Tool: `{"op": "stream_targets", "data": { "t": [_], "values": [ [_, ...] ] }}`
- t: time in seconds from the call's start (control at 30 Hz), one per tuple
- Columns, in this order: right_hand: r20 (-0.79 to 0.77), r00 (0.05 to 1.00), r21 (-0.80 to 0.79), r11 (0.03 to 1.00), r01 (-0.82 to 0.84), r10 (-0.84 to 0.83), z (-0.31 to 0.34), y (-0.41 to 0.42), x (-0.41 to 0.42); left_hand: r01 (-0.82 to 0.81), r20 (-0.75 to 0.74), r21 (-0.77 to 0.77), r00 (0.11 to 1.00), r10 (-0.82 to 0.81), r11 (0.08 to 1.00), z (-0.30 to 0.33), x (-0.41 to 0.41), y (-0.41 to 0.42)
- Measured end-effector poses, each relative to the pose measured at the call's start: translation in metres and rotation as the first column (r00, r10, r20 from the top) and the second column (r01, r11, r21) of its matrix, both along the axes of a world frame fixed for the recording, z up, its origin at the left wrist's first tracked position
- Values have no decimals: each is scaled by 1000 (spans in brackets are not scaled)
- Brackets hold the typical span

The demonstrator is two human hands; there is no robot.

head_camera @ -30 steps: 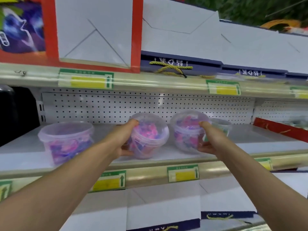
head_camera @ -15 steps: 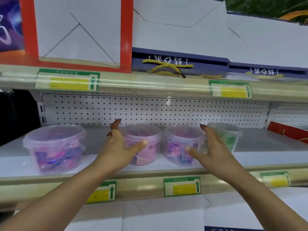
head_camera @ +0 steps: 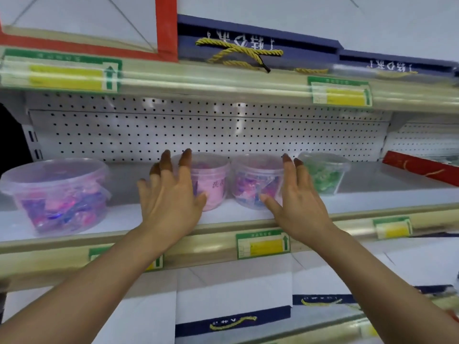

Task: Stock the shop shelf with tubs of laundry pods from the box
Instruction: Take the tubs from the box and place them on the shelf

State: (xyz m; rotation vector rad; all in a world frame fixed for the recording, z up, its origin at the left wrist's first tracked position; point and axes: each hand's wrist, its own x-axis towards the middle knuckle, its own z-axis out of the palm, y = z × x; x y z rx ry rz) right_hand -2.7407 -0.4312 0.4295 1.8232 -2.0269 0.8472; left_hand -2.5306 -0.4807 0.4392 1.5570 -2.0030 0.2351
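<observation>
Shelf check: 4 tubs standing on the white shelf (head_camera: 248, 214), both hands empty in front of the middle pair.

The left hand (head_camera: 171, 202) is spread, fingers apart, in front of the pink tub (head_camera: 211, 182) and holding nothing; contact with the tub cannot be told. The right hand (head_camera: 298, 202) is likewise splayed and empty, in front of the right side of the clear tub of pink and blue pods (head_camera: 253, 182). These 2 tubs stand upright, just beside each other at mid-shelf. A larger tub of pink and purple pods (head_camera: 57, 194) stands well apart at the left. A green-pod tub (head_camera: 325, 173) stands near the right hand, further back. The perforated back panel (head_camera: 198, 130) runs behind all 4. Price labels (head_camera: 263, 244) line the shelf edge.
</observation>
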Motion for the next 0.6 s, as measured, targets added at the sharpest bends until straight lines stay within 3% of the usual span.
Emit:
{"op": "stream_targets", "data": {
  "t": [0.1, 0.17, 0.23, 0.33, 0.43, 0.6],
  "values": [
    [-73, 997, -120, 993, -17, 9, -3, 27, 3, 149, 32, -181, 989, -145, 972, -3, -3, 20],
    [-121, 992, -239, 970, -45, 17, -10, 47, 4, 319, 59, -326, 946, -318, 890, -8, -8, 37],
    [-120, 993, -294, 954, -52, 17, -23, 69, 6, 465, 50, -351, 876, -480, 812, -16, -16, 59],
    [-114, 993, -265, 964, -17, -14, -52, 97, 6, 603, -9, -227, 784, -621, 764, -43, -34, 84],
    [-130, 989, -117, 991, 60, -75, -95, 123, 1, 690, -92, 17, 722, -686, 724, -83, -55, 100],
    [-91, 973, 178, 958, 225, -212, -172, 169, -15, 675, -79, 355, 712, -698, 647, -162, -90, 119]
  ]
}}
